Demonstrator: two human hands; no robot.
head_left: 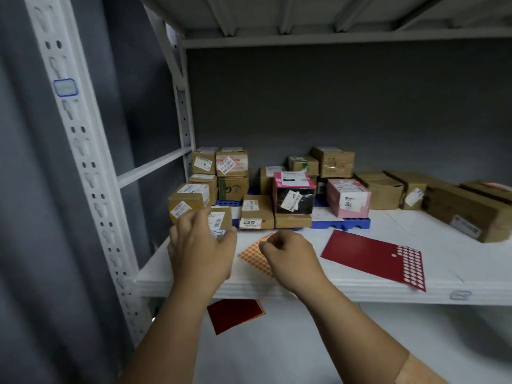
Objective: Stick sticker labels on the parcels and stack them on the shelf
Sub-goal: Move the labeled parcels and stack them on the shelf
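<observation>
My left hand (pixel 201 245) grips a small brown parcel (pixel 221 218) at the shelf's front left, its fingers curled round the box, which is partly hidden behind them. My right hand (pixel 288 254) hovers just to its right with fingers curled in a pinch; I cannot see whether a sticker sits between them. Under and between my hands lies an orange dot sticker sheet (pixel 255 257). A red sticker sheet (pixel 371 256) with white dots lies flat to the right. Several labelled cardboard parcels (pixel 256 210) and a pink-topped box (pixel 295 194) stand behind.
The white shelf board (pixel 415 284) carries blue plastic pallets (pixel 343 224) under the parcels. Larger brown boxes (pixel 468 214) sit at the right. A white slotted upright (pixel 83 151) stands at the left. Another red sheet (pixel 235 314) lies on the lower level.
</observation>
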